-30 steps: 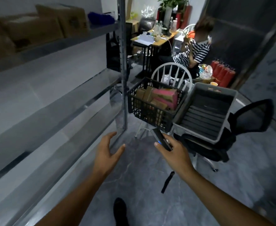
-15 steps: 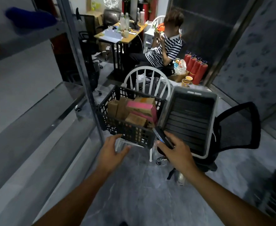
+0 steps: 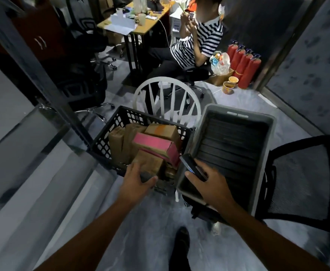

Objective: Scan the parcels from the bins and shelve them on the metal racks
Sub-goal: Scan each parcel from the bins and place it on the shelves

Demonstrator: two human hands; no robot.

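Observation:
A black mesh basket (image 3: 104, 141) stands on a white chair (image 3: 167, 98) and holds several brown parcels (image 3: 161, 131) and a pink box (image 3: 152, 143). My left hand (image 3: 136, 182) reaches over the basket's near rim, fingers spread, touching the nearest brown parcel (image 3: 150, 163). My right hand (image 3: 209, 185) grips a dark handheld scanner (image 3: 190, 165) over the near left corner of the grey bin (image 3: 266, 153), which shows no parcels inside. The metal rack (image 3: 23, 153) runs along the left, its upright post (image 3: 43, 75) beside the basket.
The grey bin rests on a black mesh office chair (image 3: 304, 177). A seated person in a striped shirt (image 3: 205, 40), a desk (image 3: 140, 26), red fire extinguishers (image 3: 244, 65) and paper cups (image 3: 230, 85) lie beyond. My shoe (image 3: 181, 247) is on the grey floor.
I have stepped closer to the basket and bin. My left hand moved forward from mid-air onto the basket's near parcel. My right hand still holds the scanner, now over the grey bin.

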